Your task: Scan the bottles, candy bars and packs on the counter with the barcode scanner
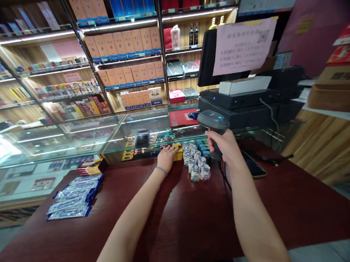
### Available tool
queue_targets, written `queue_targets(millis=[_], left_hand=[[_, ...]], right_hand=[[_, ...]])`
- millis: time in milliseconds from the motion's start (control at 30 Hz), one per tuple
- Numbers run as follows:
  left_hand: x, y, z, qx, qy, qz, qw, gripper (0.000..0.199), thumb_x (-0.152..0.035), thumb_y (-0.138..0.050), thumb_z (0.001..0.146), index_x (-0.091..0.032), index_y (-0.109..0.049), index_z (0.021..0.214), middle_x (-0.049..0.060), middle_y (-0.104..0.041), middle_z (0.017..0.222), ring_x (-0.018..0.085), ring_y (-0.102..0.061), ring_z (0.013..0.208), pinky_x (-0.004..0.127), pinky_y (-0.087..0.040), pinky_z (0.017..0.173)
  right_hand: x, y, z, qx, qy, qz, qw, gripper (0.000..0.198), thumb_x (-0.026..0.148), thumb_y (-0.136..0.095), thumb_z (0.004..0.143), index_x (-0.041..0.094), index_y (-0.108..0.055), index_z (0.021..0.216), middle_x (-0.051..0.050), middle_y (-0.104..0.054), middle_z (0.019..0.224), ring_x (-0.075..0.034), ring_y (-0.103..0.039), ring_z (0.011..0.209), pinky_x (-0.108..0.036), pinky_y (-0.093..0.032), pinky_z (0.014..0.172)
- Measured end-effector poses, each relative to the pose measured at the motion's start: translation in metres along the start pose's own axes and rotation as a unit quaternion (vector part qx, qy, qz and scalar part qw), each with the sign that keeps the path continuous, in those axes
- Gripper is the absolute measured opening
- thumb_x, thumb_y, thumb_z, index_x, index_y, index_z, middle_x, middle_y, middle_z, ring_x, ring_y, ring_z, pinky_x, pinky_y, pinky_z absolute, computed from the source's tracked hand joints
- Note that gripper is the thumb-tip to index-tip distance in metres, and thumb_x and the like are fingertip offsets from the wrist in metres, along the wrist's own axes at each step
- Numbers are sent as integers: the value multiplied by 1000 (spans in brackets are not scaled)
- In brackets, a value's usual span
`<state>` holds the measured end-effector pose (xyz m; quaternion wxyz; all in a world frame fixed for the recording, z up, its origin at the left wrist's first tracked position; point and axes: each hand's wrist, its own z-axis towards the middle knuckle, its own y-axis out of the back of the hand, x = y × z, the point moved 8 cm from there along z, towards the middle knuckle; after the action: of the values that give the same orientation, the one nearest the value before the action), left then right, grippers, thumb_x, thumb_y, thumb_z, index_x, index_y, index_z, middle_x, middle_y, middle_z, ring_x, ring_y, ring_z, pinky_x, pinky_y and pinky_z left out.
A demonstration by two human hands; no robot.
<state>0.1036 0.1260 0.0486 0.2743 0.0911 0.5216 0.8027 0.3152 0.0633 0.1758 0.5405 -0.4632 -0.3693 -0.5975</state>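
My right hand (pixel 224 145) grips a dark grey barcode scanner (pixel 213 120) by its handle, with a small blue light lit on its top. The scanner's head is raised above the counter, and a black cable hangs below. My left hand (pixel 166 158), with a grey band at the wrist, lies with fingers stretched out against yellow packs (pixel 178 153) at the glass edge; its fingertips partly cover them. Between my hands stand several small clear jars (pixel 195 161) with silvery lids in rows. Teal containers (pixel 203 147) sit behind them, partly hidden by the scanner.
Blue-and-silver packets (pixel 74 197) lie fanned out at left on the dark red counter (pixel 182 227), before a stack of red-and-yellow packs (pixel 90 166). A phone (pixel 253 165) and cables lie right. Beyond are a glass case (pixel 118 141), a monitor (pixel 208 59) and stocked shelves.
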Motion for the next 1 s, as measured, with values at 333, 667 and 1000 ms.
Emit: queue_targets(millis=[333, 667, 1000], left_hand=[[-1, -11, -3, 28, -6, 44, 999, 60, -20, -63, 95, -24, -48, 153, 13, -53, 156, 33, -44, 149, 55, -33, 123], [50, 69, -42, -119, 24, -43, 992, 49, -28, -61, 98, -24, -57, 147, 13, -51, 157, 31, -38, 153, 53, -35, 125], [183, 150, -157, -164, 184, 7, 969, 47, -29, -60, 96, -23, -61, 143, 15, -53, 153, 33, -42, 148, 51, -33, 126]], right_hand=[[6, -3, -3, -26, 17, 8, 999, 23, 36, -72, 74, 23, -54, 71, 7, -49, 43, -9, -40, 31, -22, -33, 33], [8, -47, -18, 17, 16, -34, 999, 30, 36, -72, 79, 22, -54, 59, 4, -52, 46, -10, -44, 34, -25, -34, 37], [-17, -140, -59, 111, 31, -167, 979, 32, 45, -70, 80, 24, -55, 61, 1, -55, 44, -16, -53, 41, -30, -45, 52]])
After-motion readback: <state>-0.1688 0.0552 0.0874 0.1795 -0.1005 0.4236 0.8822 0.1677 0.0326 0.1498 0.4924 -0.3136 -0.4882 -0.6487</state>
